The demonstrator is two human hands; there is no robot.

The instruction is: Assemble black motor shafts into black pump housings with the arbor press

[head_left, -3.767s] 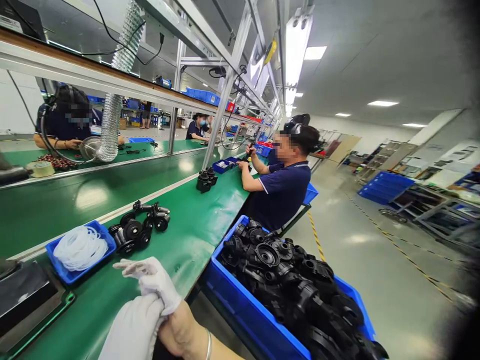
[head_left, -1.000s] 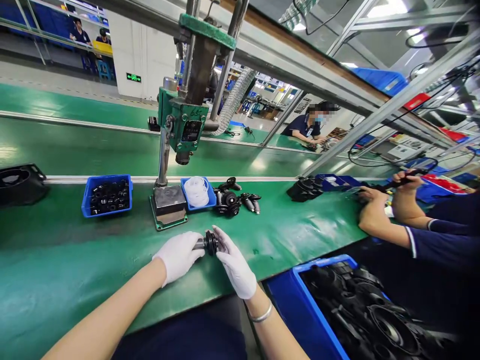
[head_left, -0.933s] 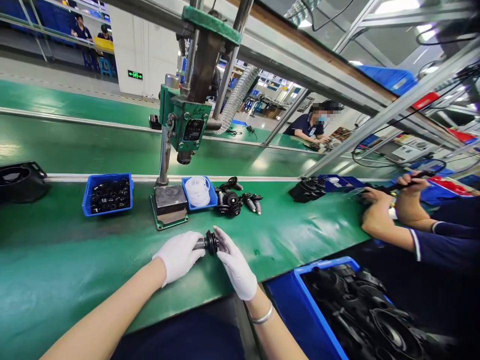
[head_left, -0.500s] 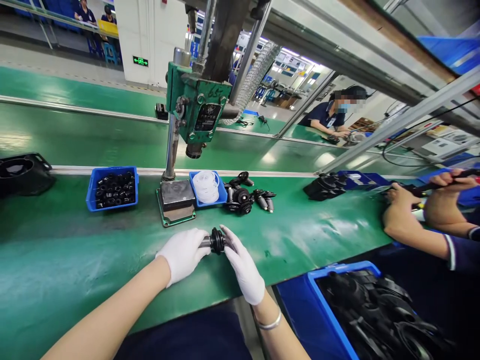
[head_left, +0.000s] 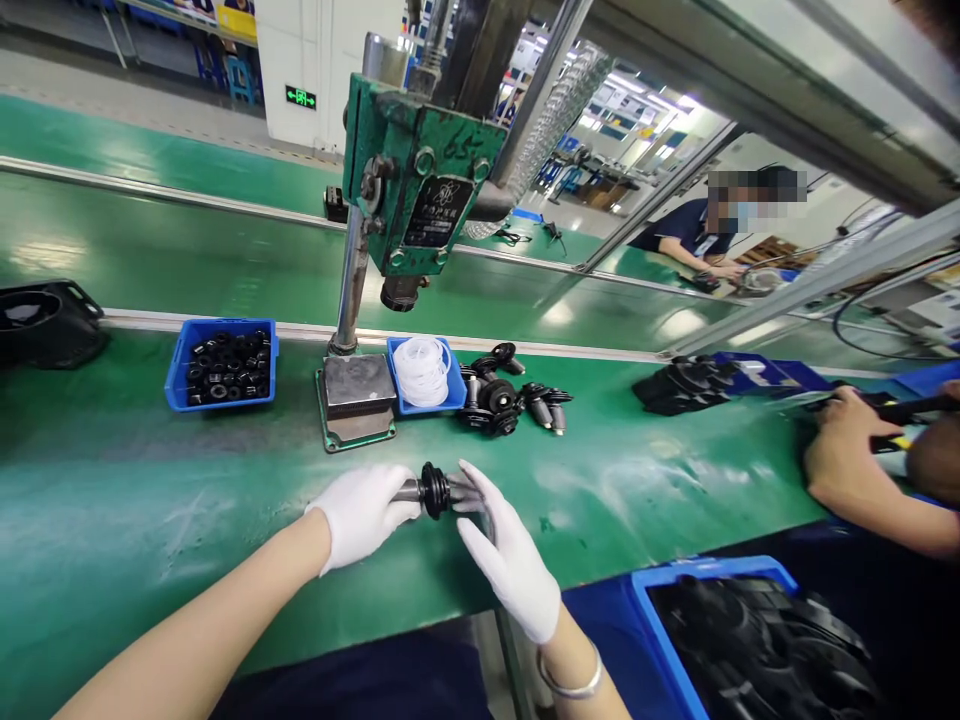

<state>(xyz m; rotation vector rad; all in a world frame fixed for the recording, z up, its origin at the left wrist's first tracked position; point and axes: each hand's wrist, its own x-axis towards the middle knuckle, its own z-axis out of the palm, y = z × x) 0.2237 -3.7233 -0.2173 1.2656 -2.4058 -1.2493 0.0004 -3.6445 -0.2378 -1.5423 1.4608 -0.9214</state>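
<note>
Both my hands wear white gloves over the green bench [head_left: 135, 520]. My left hand [head_left: 364, 512] grips the metal shaft end of a small black round part [head_left: 433, 490]. My right hand [head_left: 506, 560] has its fingers spread beside that part, fingertips touching its right end. Behind them stands a green press [head_left: 416, 190] with a grey base plate [head_left: 356, 395]. A blue tray of white rings [head_left: 422, 372] and a cluster of similar black parts [head_left: 510, 398] lie right of the base.
A blue tray of black rings [head_left: 223, 362] sits at left, a black housing [head_left: 45, 322] at the far left edge. A blue bin of black parts [head_left: 750, 650] is at lower right. A co-worker's hands [head_left: 855, 460] work at right; another person [head_left: 720, 225] sits across the line.
The view tilted down and closer to the bench. My right hand slid slightly right and opened its fingers along the part; my left hand kept its hold on the shaft.
</note>
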